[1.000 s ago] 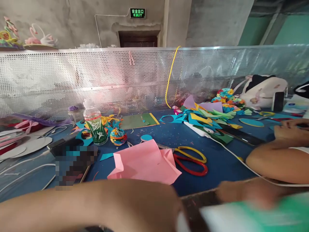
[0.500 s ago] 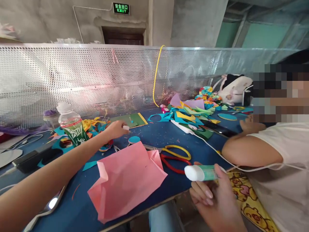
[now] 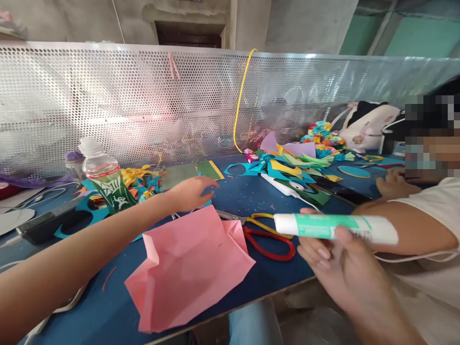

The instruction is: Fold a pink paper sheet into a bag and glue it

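Observation:
My right hand (image 3: 345, 263) is closed around a glue stick (image 3: 334, 226), a white tube with a green label, held level above the table's front edge. My left hand (image 3: 194, 192) reaches over the table past the pink paper, thumb and fingers apart, with nothing visible between them. Folded pink paper (image 3: 194, 268), creased at both sides, lies in front of me. Scissors with one red and one yellow handle (image 3: 269, 244) lie at its right, blades partly behind the paper.
A green-labelled bottle (image 3: 108, 182) stands at the left near a black adapter (image 3: 46, 223). Colourful paper scraps (image 3: 287, 165) and a white corded tool (image 3: 282, 186) lie at the back. A perforated metal screen (image 3: 201, 105) closes the far side. A co-worker's arm (image 3: 406, 213) rests at the right.
My left hand has moved right and its fingers have spread; the small white piece it pinched no longer shows. My right hand has raised the glue stick and brought more of it into view.

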Demonstrator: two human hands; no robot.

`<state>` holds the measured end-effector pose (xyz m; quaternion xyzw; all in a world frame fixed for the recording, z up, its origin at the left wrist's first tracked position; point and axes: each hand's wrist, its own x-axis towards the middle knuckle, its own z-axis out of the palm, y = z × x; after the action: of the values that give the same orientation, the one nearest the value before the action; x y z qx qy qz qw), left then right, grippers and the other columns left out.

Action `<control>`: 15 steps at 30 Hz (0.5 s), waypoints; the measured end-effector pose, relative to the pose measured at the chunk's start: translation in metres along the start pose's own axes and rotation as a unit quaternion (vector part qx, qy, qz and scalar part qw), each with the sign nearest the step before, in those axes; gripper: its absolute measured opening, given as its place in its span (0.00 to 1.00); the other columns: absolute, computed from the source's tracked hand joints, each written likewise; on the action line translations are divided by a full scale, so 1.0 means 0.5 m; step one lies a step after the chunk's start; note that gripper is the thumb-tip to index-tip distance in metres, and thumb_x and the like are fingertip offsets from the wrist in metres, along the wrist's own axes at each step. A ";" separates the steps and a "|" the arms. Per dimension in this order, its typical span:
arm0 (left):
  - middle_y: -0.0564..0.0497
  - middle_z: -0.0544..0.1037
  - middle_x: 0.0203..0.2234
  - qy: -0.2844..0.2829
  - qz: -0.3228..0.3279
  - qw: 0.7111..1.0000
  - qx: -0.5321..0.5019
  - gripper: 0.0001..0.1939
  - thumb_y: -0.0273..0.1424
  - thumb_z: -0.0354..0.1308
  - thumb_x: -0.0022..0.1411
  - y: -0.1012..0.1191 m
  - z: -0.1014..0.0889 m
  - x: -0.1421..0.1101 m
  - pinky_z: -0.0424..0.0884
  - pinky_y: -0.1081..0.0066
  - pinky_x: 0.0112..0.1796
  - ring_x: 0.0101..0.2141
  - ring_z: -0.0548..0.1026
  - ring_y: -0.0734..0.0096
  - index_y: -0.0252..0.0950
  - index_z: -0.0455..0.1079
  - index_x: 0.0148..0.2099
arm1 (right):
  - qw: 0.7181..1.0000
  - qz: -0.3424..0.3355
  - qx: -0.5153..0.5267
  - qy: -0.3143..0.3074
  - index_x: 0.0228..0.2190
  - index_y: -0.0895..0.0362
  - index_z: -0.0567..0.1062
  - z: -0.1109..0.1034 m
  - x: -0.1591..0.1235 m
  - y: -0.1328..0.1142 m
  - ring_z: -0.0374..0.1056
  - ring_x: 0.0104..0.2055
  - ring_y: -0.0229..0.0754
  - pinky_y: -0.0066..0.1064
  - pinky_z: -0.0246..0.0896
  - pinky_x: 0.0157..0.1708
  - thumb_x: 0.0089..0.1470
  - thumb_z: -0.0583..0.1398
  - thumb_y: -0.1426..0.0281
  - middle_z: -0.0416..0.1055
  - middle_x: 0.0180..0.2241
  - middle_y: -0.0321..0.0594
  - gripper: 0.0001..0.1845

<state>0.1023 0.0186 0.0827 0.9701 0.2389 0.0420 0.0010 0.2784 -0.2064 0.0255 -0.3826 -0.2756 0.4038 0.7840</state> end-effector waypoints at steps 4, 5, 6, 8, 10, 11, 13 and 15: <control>0.50 0.76 0.40 -0.039 0.159 0.986 -0.032 0.14 0.29 0.44 0.61 0.065 0.008 -0.050 0.65 0.70 0.43 0.42 0.72 0.68 0.36 0.69 0.43 | 0.964 -0.156 -0.211 -0.046 0.30 0.54 0.75 0.043 0.067 -0.008 0.47 0.16 0.31 0.27 0.41 0.16 0.45 0.61 0.57 0.57 0.15 0.30 0.14; 0.50 0.76 0.37 -0.050 0.161 0.985 -0.019 0.13 0.29 0.44 0.61 0.071 0.014 -0.062 0.66 0.69 0.42 0.40 0.73 0.66 0.36 0.70 0.41 | 0.939 -0.185 -0.283 -0.072 0.28 0.55 0.74 0.059 0.080 -0.007 0.51 0.17 0.32 0.28 0.44 0.17 0.47 0.60 0.57 0.61 0.17 0.32 0.14; 0.50 0.77 0.36 -0.057 0.161 0.985 -0.005 0.12 0.28 0.45 0.61 0.074 0.021 -0.073 0.66 0.67 0.41 0.39 0.73 0.65 0.36 0.70 0.39 | 0.904 -0.207 -0.359 -0.101 0.26 0.56 0.73 0.076 0.092 -0.004 0.54 0.19 0.34 0.28 0.46 0.18 0.48 0.59 0.57 0.63 0.19 0.34 0.14; 0.49 0.77 0.35 -0.054 0.161 0.985 0.016 0.11 0.27 0.46 0.60 0.073 0.036 -0.091 0.65 0.65 0.42 0.38 0.73 0.64 0.35 0.70 0.38 | 0.813 -0.235 -0.507 -0.164 0.20 0.56 0.70 0.110 0.109 0.005 0.57 0.19 0.35 0.29 0.47 0.19 0.48 0.58 0.57 0.63 0.17 0.35 0.16; 0.49 0.76 0.37 -0.043 0.163 0.985 0.030 0.12 0.25 0.46 0.59 0.071 0.050 -0.105 0.64 0.64 0.44 0.39 0.72 0.64 0.35 0.69 0.41 | 0.717 -0.258 -0.610 -0.219 0.15 0.56 0.66 0.138 0.120 0.018 0.54 0.16 0.34 0.29 0.43 0.18 0.48 0.58 0.58 0.58 0.12 0.33 0.19; 0.49 0.76 0.38 -0.037 0.163 0.985 0.035 0.13 0.25 0.46 0.59 0.071 0.056 -0.110 0.63 0.63 0.45 0.40 0.72 0.64 0.34 0.69 0.42 | 0.679 -0.267 -0.640 -0.241 0.13 0.55 0.65 0.148 0.124 0.024 0.52 0.15 0.34 0.30 0.41 0.18 0.48 0.57 0.58 0.57 0.11 0.33 0.20; 0.48 0.75 0.40 -0.023 0.167 0.984 0.048 0.15 0.24 0.45 0.59 0.074 0.066 -0.118 0.62 0.63 0.46 0.42 0.71 0.63 0.33 0.67 0.45 | 0.631 -0.277 -0.674 -0.265 0.14 0.55 0.65 0.157 0.129 0.032 0.51 0.14 0.34 0.30 0.38 0.18 0.49 0.55 0.57 0.57 0.10 0.33 0.20; 0.47 0.74 0.42 -0.005 0.175 0.983 0.055 0.16 0.25 0.45 0.59 0.080 0.073 -0.122 0.61 0.62 0.47 0.45 0.70 0.62 0.33 0.67 0.48 | 0.627 -0.285 -0.683 -0.244 0.15 0.55 0.68 0.155 0.132 0.030 0.53 0.14 0.34 0.30 0.39 0.17 0.50 0.55 0.56 0.58 0.10 0.33 0.20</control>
<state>0.0702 -0.0446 0.0420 0.9958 0.0670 0.0237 -0.0584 0.2489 -0.1158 0.0642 -0.5981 -0.7487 -0.0650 0.2785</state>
